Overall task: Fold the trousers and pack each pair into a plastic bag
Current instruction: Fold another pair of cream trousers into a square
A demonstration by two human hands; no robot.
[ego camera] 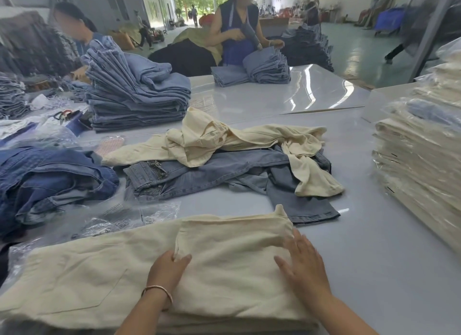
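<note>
Left hand [167, 268] pinches the folded flap of the cream trousers [104, 272], lower centre, fingers clamped on it. Right hand [305, 265] lies flat, fingers straight and together, likely smoothing the fold.

Bare table [374, 235] right of hands; bagged stack [419, 165] blocks far right, loose trousers [224, 165] ahead.

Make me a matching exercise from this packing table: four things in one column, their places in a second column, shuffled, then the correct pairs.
Things:
1. cream trousers being folded
2. tall stack of light blue jeans
3. bagged cream trousers stack
4. dark blue jeans heap

Places:
A. right edge of the table
B. near left, loose
C. under both hands
D. far left, beyond the loose pile

Pairs: 1-C, 2-D, 3-A, 4-B

The left hand grips a fold; the right hand lies flat.
</note>
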